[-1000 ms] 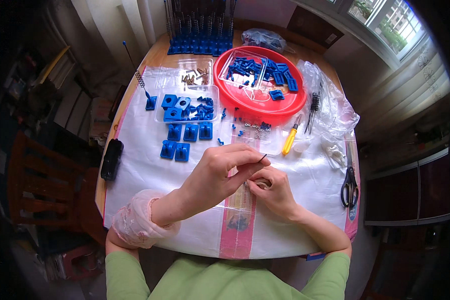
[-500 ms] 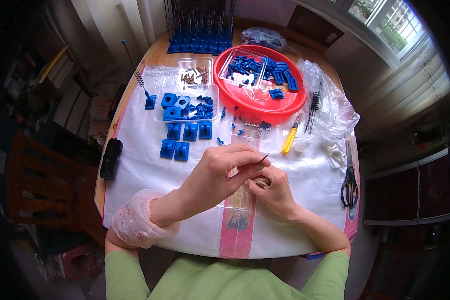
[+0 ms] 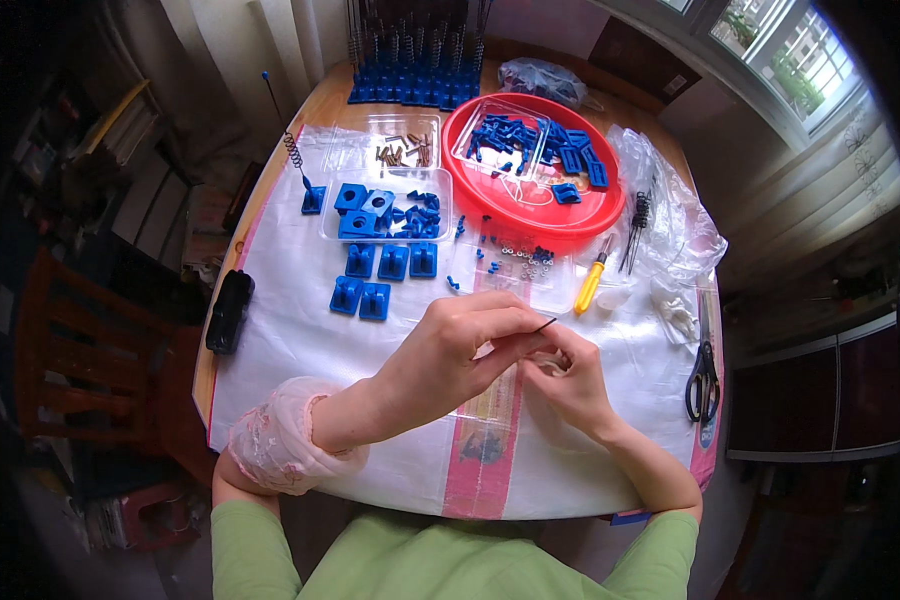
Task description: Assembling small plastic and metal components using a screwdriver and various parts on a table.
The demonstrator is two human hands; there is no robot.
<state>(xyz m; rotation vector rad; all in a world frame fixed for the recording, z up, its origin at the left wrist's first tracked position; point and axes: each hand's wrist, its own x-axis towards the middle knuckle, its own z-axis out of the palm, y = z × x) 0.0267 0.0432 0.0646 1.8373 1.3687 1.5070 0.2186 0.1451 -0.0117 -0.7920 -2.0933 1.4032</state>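
Where left fingers (image 3: 508, 323) pinch, a rod (image 3: 546, 325) (dark, thin) protrudes.

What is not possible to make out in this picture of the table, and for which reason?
- Head view: how far the thin black rod extends, hidden by the left hand.
- Head view: the full shape of the small beige piece, mostly covered by the right hand.
- Head view: the tips of some tall dark wire springs, cut off by the upper edge.
- Head view: the material of the small white rings, too small to tell.
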